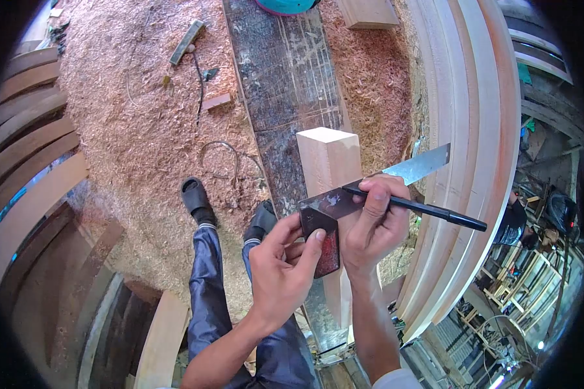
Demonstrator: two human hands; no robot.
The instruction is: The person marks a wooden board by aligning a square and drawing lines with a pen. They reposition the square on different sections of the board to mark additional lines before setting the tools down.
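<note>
My left hand (282, 266) grips the dark stock of a try square (322, 243), with the thumb on its face. The square's metal blade (418, 165) lies slantwise across a pale wooden post (324, 162) and sticks out past it to the right. In my right hand (376, 227) a black pen (435, 211) is pinched between thumb and fingers. Its tip meets the blade's edge over the post, and its rear end points right. The fingers partly cover the blade. The post runs lengthwise towards me above a worn dark plank.
The worn plank (285, 78) stretches away from me. Wood shavings (123, 97) cover the floor, with a cord (199, 91) and small wood offcuts (217, 102) on them. Long boards (457, 97) stand at the right, more timber (29, 149) at the left. A wood block (368, 13) lies far ahead.
</note>
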